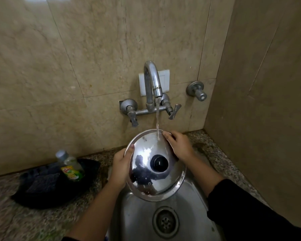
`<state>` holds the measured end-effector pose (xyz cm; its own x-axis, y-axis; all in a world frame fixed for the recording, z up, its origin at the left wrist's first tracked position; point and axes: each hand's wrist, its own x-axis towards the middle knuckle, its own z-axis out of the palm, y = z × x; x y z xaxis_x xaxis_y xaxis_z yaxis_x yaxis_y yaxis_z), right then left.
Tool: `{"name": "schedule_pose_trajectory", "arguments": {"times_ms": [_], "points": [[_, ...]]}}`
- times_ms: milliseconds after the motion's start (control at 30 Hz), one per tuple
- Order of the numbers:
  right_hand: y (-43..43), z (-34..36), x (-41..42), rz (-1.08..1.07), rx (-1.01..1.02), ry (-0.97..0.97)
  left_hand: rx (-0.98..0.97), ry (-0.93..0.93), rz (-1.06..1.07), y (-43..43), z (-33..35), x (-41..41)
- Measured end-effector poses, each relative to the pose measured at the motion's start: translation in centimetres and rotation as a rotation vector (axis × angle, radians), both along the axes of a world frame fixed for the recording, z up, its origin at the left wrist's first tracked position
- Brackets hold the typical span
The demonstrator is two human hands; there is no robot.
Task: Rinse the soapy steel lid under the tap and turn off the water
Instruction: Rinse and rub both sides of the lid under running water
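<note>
A round steel lid [146, 181] with a black knob [159, 162] is held tilted over the steel sink [134, 216]. My left hand [121, 166] grips its left rim, thumb on top. My right hand [178, 146] holds the upper right rim. Water runs from the curved tap spout [154, 80] and strikes the lid's top edge near my right fingers. The tap's left handle [133, 117] and right handle [173, 111] stick out from the wall mixer.
A dish soap bottle [70, 166] leans on a dark cloth [47, 185] on the granite counter at left. Another valve [197, 91] sits on the wall at right. The sink drain [165, 221] lies below the lid. A side wall closes the right.
</note>
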<state>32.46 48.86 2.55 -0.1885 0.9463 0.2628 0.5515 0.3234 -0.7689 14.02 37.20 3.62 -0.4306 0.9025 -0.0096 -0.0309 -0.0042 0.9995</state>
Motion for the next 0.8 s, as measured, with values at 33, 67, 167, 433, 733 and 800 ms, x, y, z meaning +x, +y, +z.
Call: {"name": "schedule_pose_trajectory", "arguments": {"times_ms": [33,67,167,433,733,800], "points": [[0.0,0.2,-0.1,-0.008,0.012,-0.017,-0.008,0.059,-0.026,0.4,0.2,-0.3],[-0.2,0.8,-0.3,0.003,0.028,-0.073,-0.021,0.119,-0.063,0.8,0.5,-0.6],[-0.8,2.7,-1.4,0.125,0.095,-0.228,-0.083,0.214,-0.178,2.0,1.8,-0.8],[-0.6,1.6,-0.4,-0.124,-0.051,-0.073,-0.004,-0.098,0.039,0.8,0.0,-0.5],[-1.4,4.5,-4.3,0.52,0.388,-0.445,0.045,0.01,-0.036,0.2,-0.2,0.8],[-0.5,3.4,-2.0,0.395,0.211,-0.323,0.037,-0.045,0.019,-0.3,-0.3,-0.1]]}}
